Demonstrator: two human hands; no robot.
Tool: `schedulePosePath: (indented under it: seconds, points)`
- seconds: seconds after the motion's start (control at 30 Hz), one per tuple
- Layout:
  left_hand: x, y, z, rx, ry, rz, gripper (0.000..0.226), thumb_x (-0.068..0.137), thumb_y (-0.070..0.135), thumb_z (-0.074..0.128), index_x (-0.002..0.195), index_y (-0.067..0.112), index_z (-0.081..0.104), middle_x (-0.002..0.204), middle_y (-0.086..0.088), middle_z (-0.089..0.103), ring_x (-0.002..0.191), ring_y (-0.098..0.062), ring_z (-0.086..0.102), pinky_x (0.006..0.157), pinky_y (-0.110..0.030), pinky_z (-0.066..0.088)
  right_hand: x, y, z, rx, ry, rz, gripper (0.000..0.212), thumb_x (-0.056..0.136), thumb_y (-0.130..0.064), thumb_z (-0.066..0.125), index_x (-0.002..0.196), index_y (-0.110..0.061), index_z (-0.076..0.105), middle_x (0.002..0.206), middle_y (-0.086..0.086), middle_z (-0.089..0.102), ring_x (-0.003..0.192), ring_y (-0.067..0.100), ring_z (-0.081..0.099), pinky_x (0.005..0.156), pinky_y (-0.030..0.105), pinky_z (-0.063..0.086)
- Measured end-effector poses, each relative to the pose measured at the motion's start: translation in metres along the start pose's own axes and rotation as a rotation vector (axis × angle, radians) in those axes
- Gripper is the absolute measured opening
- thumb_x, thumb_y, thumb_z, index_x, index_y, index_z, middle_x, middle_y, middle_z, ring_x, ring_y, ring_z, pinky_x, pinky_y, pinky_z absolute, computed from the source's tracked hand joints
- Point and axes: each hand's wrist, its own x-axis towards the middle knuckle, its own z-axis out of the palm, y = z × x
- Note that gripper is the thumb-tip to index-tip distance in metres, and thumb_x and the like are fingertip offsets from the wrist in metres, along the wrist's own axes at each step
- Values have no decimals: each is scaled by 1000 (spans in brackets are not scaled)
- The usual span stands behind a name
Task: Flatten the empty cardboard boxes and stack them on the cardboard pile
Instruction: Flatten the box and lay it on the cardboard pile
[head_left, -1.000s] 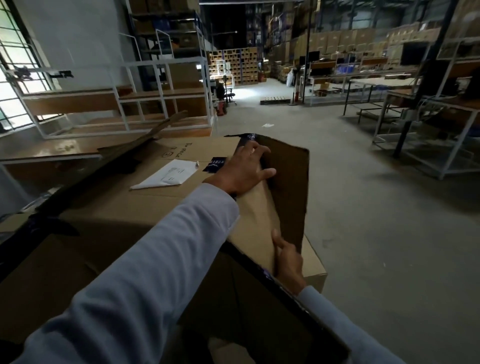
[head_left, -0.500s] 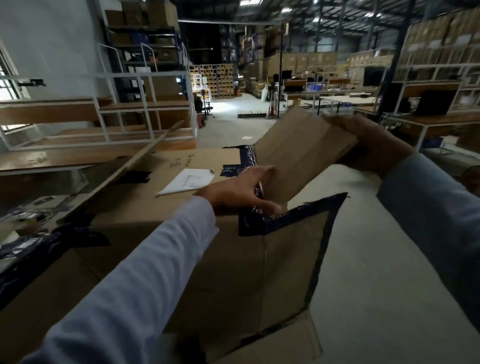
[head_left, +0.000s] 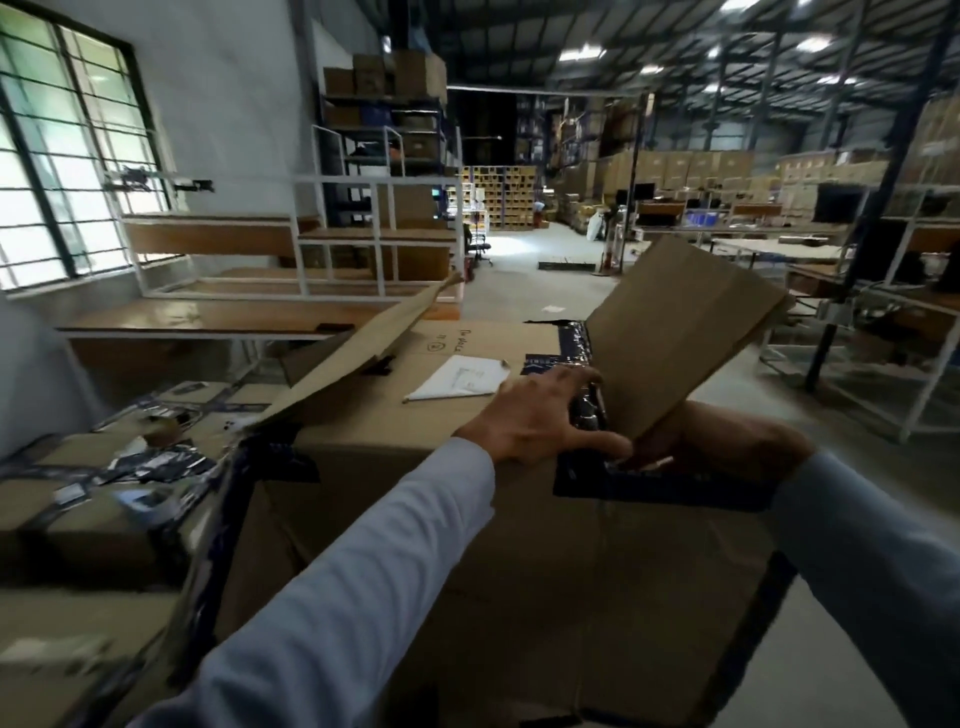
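Note:
A large brown cardboard box (head_left: 415, 467) with dark blue tape fills the middle of the head view, a white paper label (head_left: 460, 376) on its top. My left hand (head_left: 540, 415) presses on the box's taped right edge, fingers curled over it. At the right side a cardboard flap (head_left: 675, 332) stands up, tilted to the right. My right hand (head_left: 727, 441) grips the flap's lower corner from underneath, partly hidden by the left hand. Another long flap (head_left: 363, 353) sticks up at the box's left side.
Flattened taped cardboard (head_left: 78, 499) lies in a pile at the left. White metal racks with wooden shelves (head_left: 291, 244) stand behind it by a window. Metal tables (head_left: 883, 332) line the right. Grey concrete floor (head_left: 831, 649) runs to the right and towards distant stacked boxes.
My right hand has come down from the flap's far upper edge to its lower corner near my left hand. The flap stands more upright. The camera has tilted up.

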Motion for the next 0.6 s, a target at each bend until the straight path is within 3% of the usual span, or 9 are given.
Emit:
schedulePosePath:
  seconds: [0.07, 0.1, 0.13, 0.2, 0.27, 0.37, 0.43, 0.53, 0.6]
  points:
    - [0, -4, -1, 103, 38, -35, 96, 71, 90, 44, 148, 35, 31, 150, -3, 43, 130, -30, 46, 107, -55, 36, 1, -6, 3, 8, -30, -47, 54, 49, -33, 88, 97, -13, 74, 99, 8, 75, 88, 19, 71, 80, 32, 55]
    - [1, -4, -2, 135, 47, -46, 91, 75, 87, 42, 148, 33, 32, 149, -5, 44, 129, -31, 46, 107, -55, 36, 2, -9, 5, -27, -29, -65, 71, 41, -46, 91, 102, -16, 72, 100, 5, 75, 89, 18, 72, 82, 34, 54]
    - [1, -7, -4, 157, 59, -60, 86, 80, 82, 43, 148, 31, 33, 148, -6, 45, 129, -32, 46, 106, -54, 36, 10, -12, 9, -102, -18, -84, 76, 45, -54, 91, 109, -21, 69, 103, 1, 75, 94, 19, 71, 85, 36, 54]
    - [2, -15, -7, 155, 73, -109, 79, 85, 77, 44, 147, 28, 37, 146, -7, 46, 128, -32, 46, 105, -53, 37, 23, -22, 23, -187, 40, -136, 48, 71, -40, 85, 112, -23, 67, 107, 2, 73, 99, 23, 69, 90, 41, 54]
    - [-3, -26, -14, 121, 98, -142, 74, 85, 77, 45, 141, 28, 44, 142, -6, 49, 125, -30, 49, 102, -52, 40, 36, -30, 36, -151, 150, -188, 23, 78, -17, 79, 100, -17, 70, 100, 10, 72, 93, 28, 68, 87, 45, 55]
    - [-22, -53, -25, 67, 156, -96, 51, 94, 61, 47, 130, 26, 56, 133, -3, 55, 118, -25, 52, 97, -46, 45, 55, -35, 41, -165, 218, -174, 25, 77, -10, 79, 97, -16, 66, 101, 9, 67, 95, 25, 64, 87, 45, 54]
    - [-44, -79, -35, -1, 149, -235, 44, 96, 58, 43, 127, 29, 56, 133, -1, 54, 117, -22, 52, 95, -45, 46, 67, -31, 34, -171, 297, -97, 35, 76, -10, 80, 105, -15, 62, 104, 6, 63, 99, 25, 60, 92, 46, 51]
    - [-79, -130, -51, 288, 86, -402, 43, 100, 54, 35, 133, 30, 50, 142, 0, 46, 125, -24, 45, 102, -50, 39, 78, -19, 18, -176, 442, -60, 44, 78, -15, 79, 117, -9, 60, 98, 4, 61, 96, 24, 58, 84, 41, 50]
    - [-102, -156, -62, 321, 174, -480, 46, 100, 56, 37, 135, 28, 49, 143, -1, 47, 128, -26, 45, 108, -52, 31, 80, -14, 8, -192, 547, -51, 38, 81, -15, 78, 113, -4, 60, 88, 4, 57, 85, 23, 53, 73, 34, 43]
